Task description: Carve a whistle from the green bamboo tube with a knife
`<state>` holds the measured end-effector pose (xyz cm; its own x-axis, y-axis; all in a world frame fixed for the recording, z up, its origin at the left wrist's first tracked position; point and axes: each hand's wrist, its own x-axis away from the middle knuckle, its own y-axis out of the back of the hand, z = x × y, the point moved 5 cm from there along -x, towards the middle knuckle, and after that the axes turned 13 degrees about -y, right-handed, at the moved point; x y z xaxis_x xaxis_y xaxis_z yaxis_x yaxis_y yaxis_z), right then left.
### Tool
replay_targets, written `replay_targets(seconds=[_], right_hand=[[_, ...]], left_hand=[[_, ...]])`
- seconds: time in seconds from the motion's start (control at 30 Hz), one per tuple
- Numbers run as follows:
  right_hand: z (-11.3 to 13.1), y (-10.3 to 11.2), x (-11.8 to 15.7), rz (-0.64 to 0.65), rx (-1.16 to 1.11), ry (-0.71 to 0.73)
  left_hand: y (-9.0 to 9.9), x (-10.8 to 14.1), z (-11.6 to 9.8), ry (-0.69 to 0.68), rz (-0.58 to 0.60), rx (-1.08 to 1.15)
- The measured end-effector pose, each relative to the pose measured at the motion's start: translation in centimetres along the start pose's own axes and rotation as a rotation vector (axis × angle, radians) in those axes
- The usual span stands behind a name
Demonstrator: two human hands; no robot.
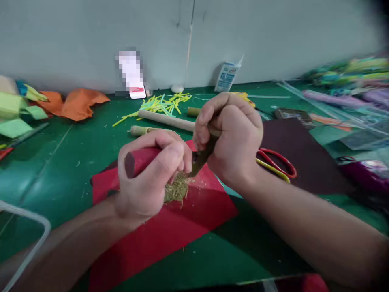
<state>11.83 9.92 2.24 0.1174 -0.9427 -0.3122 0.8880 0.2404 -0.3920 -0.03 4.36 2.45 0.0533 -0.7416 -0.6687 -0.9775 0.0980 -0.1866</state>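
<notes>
A red paper sheet (170,239) lies on the green table (75,150), with a pile of greenish dried shreds (177,189) on it. Above the pile, my left hand (148,174) is closed in a pinch, its fingertips at the lower end of a dark olive strip (203,159). My right hand (232,140) is wrapped round the upper part of that strip. A dark red rolled piece (142,159) shows behind my left thumb; whether the hand grips it is unclear.
Behind my hands lie tube-like sticks (165,120) and yellow-green strips (161,104). Red-handled scissors (281,162) rest on dark paper (300,158) at right. A phone (132,75) and a small packet (227,76) lean on the wall. Orange paper (80,104) is at left.
</notes>
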Motion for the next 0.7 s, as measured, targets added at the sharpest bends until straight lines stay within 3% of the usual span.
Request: replay_targets(seconds=[0.13,0.4,0.7], right_hand=[[0.0,0.0,0.1,-0.006,0.041,-0.042],[0.1,-0.1,0.4,-0.012,0.062,-0.046],[-0.1,0.2,-0.1,0.047,0.060,-0.041]], left_hand=[[0.0,1.3,1.6,0.001,0.015,-0.075],[-0.3,1.4,1.1,-0.061,0.094,-0.155],[-0.8,2.0,1.6,-0.117,0.273,-0.162]])
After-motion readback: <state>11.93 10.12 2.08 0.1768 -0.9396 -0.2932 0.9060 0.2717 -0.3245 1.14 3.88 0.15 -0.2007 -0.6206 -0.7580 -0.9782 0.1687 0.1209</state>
